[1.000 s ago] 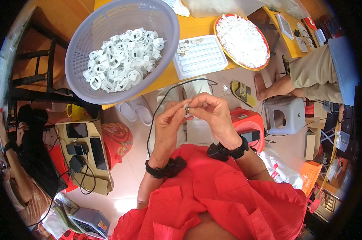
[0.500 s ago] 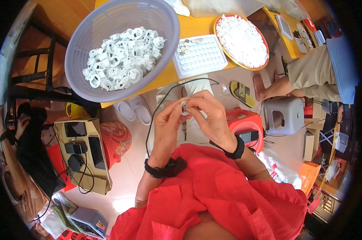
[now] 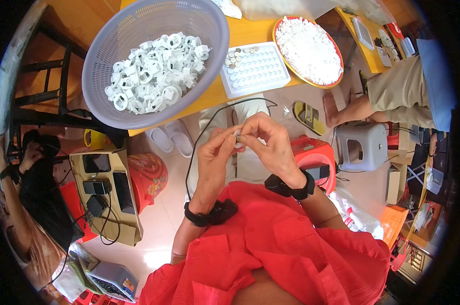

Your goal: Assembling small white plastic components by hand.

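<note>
There is one held part (image 3: 237,138), one round basket (image 3: 133,33), one red-rimmed plate (image 3: 323,86) and two white slippers (image 3: 178,138).

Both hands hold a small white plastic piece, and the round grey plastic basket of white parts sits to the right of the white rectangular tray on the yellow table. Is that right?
No: the head view shows the round grey plastic basket to the left of the white rectangular tray on the yellow table. Left hand and right hand do hold the small white plastic piece.
</note>
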`<state>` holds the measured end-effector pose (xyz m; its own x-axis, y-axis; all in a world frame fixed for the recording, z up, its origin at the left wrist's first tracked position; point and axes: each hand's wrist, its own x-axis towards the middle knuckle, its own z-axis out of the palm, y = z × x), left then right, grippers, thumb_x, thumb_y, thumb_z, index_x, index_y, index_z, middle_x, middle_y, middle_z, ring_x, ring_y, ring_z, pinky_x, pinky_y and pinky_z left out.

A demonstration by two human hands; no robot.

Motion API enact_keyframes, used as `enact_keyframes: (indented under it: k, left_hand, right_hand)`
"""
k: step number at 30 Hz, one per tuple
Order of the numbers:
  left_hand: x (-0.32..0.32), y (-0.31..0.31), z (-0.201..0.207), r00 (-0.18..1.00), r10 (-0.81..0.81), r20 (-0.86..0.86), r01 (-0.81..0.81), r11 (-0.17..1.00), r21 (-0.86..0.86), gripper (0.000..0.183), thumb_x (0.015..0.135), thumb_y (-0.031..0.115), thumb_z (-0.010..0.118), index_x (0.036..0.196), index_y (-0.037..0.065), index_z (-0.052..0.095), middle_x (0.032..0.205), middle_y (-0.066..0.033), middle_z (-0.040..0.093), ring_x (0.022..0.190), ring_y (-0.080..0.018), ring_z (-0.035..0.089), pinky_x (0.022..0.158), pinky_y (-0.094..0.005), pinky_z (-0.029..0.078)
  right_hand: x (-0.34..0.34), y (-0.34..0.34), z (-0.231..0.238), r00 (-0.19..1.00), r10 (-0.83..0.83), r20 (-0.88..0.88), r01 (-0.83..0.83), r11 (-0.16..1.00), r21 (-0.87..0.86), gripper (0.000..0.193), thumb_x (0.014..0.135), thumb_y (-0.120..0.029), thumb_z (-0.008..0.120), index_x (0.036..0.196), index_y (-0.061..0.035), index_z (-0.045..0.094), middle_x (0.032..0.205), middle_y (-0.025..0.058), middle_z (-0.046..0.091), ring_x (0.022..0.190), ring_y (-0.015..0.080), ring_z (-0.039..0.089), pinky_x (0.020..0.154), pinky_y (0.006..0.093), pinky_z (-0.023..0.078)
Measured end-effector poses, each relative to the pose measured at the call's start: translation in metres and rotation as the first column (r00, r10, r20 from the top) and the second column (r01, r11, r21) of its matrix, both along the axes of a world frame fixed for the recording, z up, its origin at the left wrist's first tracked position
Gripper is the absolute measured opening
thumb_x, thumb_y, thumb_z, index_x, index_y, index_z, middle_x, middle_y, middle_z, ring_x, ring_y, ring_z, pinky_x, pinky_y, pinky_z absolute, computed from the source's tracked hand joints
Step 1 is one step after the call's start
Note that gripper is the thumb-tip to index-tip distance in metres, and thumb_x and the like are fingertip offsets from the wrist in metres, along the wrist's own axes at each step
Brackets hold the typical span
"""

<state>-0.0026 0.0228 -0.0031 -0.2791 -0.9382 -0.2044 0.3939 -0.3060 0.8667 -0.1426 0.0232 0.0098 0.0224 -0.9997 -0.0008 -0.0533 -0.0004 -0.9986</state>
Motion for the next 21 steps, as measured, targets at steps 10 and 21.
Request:
enact_keyframes:
  k: [10,21]
  left_hand:
    - [0.001,0.001,0.000,0.975,-0.001,-0.221,0.042,0.983,0.180,0.027,0.093,0.014,0.046,0.112,-0.002,0.057,0.099,-0.0061,0.058,0.086,-0.0123,0.057,0.077,-0.0249,0.048]
    - [0.001,-0.001,-0.005,0.998,-0.013,-0.064,0.021,0.993,0.120,0.025,0.092,0.014,0.048,0.109,0.000,0.059,0.100,-0.0049,0.058,0.087,-0.0117,0.057,0.074,-0.0247,0.049]
  right_hand:
    - [-0.011,-0.007,-0.001,0.899,0.006,0.438,-0.128,0.960,0.251,0.016,0.077,0.006,0.061,0.089,-0.0015,0.053,0.079,0.0022,0.056,0.073,0.0073,0.055,0.065,0.0199,0.045]
    - [-0.001,-0.006,0.001,0.980,-0.030,0.195,-0.014,0.975,0.221,0.012,0.077,0.005,0.061,0.083,-0.0005,0.052,0.075,0.0016,0.058,0.065,0.0043,0.055,0.055,0.0178,0.046]
